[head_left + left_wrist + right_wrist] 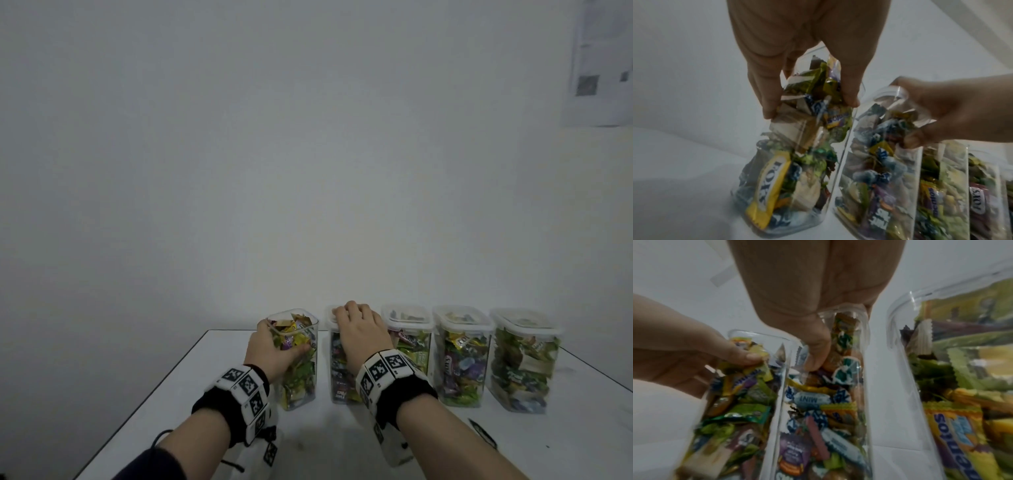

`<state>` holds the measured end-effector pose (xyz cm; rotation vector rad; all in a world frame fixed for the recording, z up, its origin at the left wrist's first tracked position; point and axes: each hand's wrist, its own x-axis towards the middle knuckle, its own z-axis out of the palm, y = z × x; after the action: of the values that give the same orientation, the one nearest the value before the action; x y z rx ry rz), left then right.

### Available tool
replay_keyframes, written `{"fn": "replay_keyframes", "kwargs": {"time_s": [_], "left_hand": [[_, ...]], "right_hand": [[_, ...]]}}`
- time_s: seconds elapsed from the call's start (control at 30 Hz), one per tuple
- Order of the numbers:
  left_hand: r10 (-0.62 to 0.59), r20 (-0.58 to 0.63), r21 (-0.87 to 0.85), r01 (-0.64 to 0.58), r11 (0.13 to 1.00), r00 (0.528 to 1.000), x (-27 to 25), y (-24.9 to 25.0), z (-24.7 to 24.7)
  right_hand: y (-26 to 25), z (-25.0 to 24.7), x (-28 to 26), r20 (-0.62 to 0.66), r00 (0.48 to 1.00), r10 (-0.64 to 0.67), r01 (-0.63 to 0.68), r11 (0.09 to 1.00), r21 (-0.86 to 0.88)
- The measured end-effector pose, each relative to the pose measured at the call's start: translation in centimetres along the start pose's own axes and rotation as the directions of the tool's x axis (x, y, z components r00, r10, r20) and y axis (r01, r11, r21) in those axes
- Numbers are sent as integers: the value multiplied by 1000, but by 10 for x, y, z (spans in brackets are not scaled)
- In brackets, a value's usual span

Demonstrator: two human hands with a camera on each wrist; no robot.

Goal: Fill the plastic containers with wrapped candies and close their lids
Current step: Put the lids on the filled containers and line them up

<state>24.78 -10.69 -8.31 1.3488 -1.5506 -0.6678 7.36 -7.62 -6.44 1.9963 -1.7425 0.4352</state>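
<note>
Pressure needed spreading evenly: right hand [359, 330] clasped the lid [330, 320], left hand [270, 349] gripped the open container [298, 383] beside it.

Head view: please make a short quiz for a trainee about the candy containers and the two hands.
1. How many containers stand on the table?
2. True or false: the leftmost container, gripped by the left hand, has its lid on.
3. The right hand grips: A) a loose candy, B) the second container's lid, C) the rightmost container.

Key: 1. five; 2. false; 3. B.
</note>
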Motion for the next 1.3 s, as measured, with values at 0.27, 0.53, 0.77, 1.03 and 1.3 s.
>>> {"fn": "replay_keyframes", "kwargs": {"time_s": [0.27,0.53,0.77,1.03,1.3], "left_hand": [[34,104,-27,-31,999,994,-34,2,-9],[53,178,18,-57,998,983,-74,14,-19],[78,273,-64,-63,996,959,-117,24,-16],[151,396,-177,-86,980,906,-167,54,14],[197,527,-271,-56,961,827,-212,86,44]], "right_hand": [[2,5,5,30,1000,9,-8,999,-32],[22,-30,-14,172,979,-111,90,988,127],[66,-85,-94,201,973,-113,29,924,381],[132,-111,-197,443,890,103,-202,962,181],[187,-108,-248,663,651,369,-379,915,-138]]}}
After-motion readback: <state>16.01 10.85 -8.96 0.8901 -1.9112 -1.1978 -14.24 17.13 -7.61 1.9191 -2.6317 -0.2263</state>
